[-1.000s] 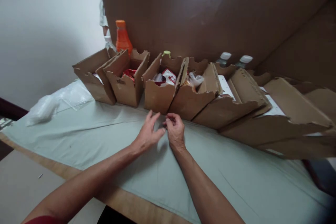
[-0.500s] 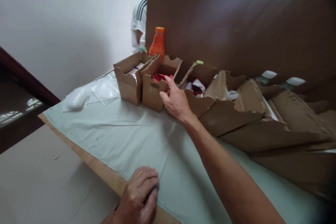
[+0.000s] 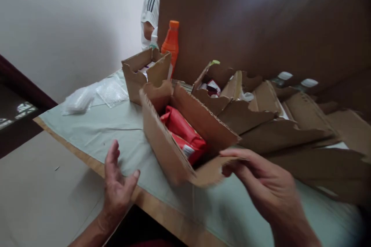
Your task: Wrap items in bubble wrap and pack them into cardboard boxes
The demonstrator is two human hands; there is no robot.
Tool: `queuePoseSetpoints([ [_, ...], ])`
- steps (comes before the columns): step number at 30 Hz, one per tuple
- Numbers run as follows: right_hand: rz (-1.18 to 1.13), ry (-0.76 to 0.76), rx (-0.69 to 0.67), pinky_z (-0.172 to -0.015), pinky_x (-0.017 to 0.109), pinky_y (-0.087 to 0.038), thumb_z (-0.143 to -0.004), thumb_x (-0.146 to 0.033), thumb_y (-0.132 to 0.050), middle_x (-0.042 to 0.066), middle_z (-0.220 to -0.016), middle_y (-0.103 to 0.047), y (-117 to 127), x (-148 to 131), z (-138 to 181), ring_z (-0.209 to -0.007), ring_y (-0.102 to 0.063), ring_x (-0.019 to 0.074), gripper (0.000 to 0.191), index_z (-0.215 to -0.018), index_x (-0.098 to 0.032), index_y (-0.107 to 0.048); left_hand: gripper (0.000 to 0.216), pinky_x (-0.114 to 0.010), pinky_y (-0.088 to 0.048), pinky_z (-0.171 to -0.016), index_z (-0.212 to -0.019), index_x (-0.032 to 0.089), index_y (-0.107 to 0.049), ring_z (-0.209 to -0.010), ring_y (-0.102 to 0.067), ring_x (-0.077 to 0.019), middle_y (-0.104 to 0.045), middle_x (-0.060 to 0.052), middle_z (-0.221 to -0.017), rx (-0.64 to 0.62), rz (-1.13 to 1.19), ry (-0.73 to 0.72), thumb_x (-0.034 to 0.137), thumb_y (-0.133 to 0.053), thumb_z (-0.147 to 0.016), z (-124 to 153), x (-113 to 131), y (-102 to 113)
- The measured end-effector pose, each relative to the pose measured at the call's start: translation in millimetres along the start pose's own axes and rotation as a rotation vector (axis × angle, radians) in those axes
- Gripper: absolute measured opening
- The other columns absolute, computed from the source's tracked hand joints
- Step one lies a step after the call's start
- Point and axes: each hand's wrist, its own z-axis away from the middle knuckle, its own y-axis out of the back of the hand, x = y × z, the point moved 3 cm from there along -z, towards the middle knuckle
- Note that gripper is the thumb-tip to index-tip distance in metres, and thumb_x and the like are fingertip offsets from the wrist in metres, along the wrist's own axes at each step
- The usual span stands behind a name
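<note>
My right hand (image 3: 268,191) grips the near end wall of an open cardboard box (image 3: 162,142) and holds it tilted above the table's front edge. Red packets (image 3: 182,131) lie inside the box. To the box's left my left hand (image 3: 117,185) hovers with its fingers spread, palm turned toward the box, not touching it. The box stands out in front of the row of similar cardboard boxes (image 3: 261,119) at the back.
A pale green cloth (image 3: 98,131) covers the table. An orange bottle (image 3: 171,46) and another open box (image 3: 139,73) stand at the back left, clear plastic bags (image 3: 95,94) beside them. A tall cardboard sheet (image 3: 261,27) walls the rear. Another person in a white shirt (image 3: 150,11) stands behind it.
My right hand has pulled the box with red packets out of the row toward me. My left hand has lifted off the table edge and opened beside the box.
</note>
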Motion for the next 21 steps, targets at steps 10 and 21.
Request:
queuePoseSetpoints([
  [10, 0.081, -0.285, -0.040, -0.085, 0.045, -0.066, -0.077, -0.056, -0.079, 0.014, -0.130, -0.073, 11.5, 79.5, 148.0, -0.113, -0.073, 0.0355, 0.076, -0.145, -0.028, -0.060, 0.049, -0.042, -0.060, -0.083, -0.098, 0.020, -0.066, -0.087, -0.071, -0.0288, -0.072, -0.007, -0.088, -0.288, -0.086, 0.325, 0.064, -0.072, -0.077, 32.6, -10.3, -15.5],
  [21, 0.100, -0.398, 0.383, -0.082, 0.046, -0.058, -0.084, -0.061, -0.062, 0.014, -0.105, -0.075, 4.1, 103.2, 94.1, -0.088, -0.073, 0.0295, 0.054, -0.117, -0.018, -0.066, 0.066, -0.042, -0.044, -0.113, -0.145, 0.018, -0.047, -0.133, -0.055, -0.0291, -0.060, -0.013, -0.143, -0.624, 0.112, 0.006, 0.038, -0.064, -0.084, -60.4, 20.9, -141.9],
])
